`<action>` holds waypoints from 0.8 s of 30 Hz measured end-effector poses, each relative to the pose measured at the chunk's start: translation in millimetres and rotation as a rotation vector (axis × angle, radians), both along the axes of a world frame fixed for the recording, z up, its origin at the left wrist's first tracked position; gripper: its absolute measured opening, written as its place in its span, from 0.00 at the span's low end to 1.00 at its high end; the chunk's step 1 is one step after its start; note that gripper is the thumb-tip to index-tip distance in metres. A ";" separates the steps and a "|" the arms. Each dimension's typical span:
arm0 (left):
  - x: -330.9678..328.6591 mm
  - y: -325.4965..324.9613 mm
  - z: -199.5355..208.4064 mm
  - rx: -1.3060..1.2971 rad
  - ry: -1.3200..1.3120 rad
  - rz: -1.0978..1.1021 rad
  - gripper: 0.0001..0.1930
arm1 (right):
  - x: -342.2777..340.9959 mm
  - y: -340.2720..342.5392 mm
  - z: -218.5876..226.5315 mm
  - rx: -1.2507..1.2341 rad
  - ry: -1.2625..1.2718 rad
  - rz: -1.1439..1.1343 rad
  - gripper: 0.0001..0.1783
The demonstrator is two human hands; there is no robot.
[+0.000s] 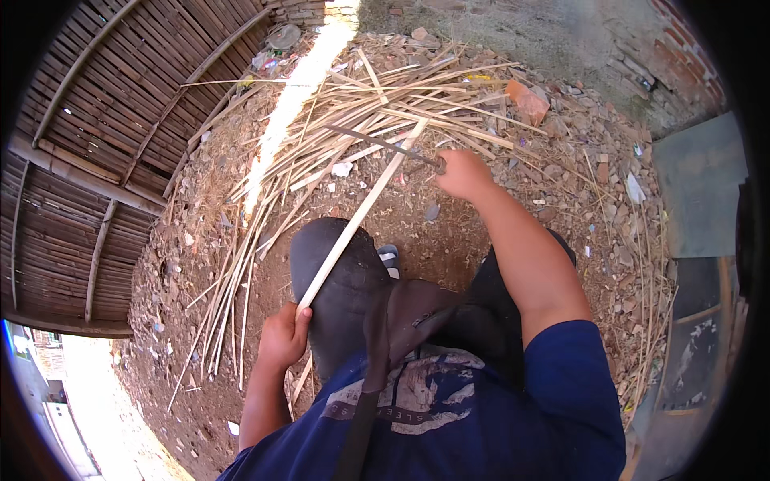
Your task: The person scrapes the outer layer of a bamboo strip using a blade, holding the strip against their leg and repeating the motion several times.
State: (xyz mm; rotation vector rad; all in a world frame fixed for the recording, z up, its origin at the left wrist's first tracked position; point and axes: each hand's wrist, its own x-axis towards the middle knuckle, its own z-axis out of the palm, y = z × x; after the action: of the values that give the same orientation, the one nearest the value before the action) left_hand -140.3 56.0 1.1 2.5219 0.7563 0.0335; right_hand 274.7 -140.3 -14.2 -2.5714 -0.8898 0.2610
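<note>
A woven bamboo wall [96, 120] stands at the left, a brick wall [682, 64] (weathered) beyond rubble-strewn dirt ground [577, 184], sunlit.

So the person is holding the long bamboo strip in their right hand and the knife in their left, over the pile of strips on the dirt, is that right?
Not quite: the hands are swapped. In the head view the left hand grips the long bamboo strip, and the right hand holds the knife. The pile of strips does lie on the dirt.

Pale cream bamboo strip [361, 212]; straw-yellow heap of bamboo splints [321, 152]; dark grey blade [385, 144]. Navy blue shirt [497, 417] with faded white print, black trousers [341, 280], reddish-brown dirt ground [417, 232], orange brick piece [527, 100], brown slatted bamboo fence [96, 144].
</note>
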 end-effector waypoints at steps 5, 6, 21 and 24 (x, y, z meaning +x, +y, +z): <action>-6.7 5.9 -0.7 -0.011 0.003 -0.012 0.21 | -28.5 10.4 10.6 0.162 -0.153 0.165 0.18; -8.5 6.6 -1.4 -0.005 0.011 -0.014 0.21 | -33.2 13.5 8.1 0.118 -0.220 0.246 0.17; -13.4 13.4 -7.8 -0.029 0.017 -0.009 0.22 | -19.2 3.5 9.3 0.038 -0.046 0.168 0.11; -4.7 10.0 4.2 0.038 0.011 -0.027 0.22 | 7.3 -14.0 6.4 0.021 -0.070 0.000 0.15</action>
State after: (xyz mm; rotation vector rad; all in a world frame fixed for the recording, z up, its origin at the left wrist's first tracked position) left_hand -145.0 66.0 5.3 2.5703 0.7326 0.0247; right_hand 282.0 -154.3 -7.8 -2.5756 -0.9123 0.1619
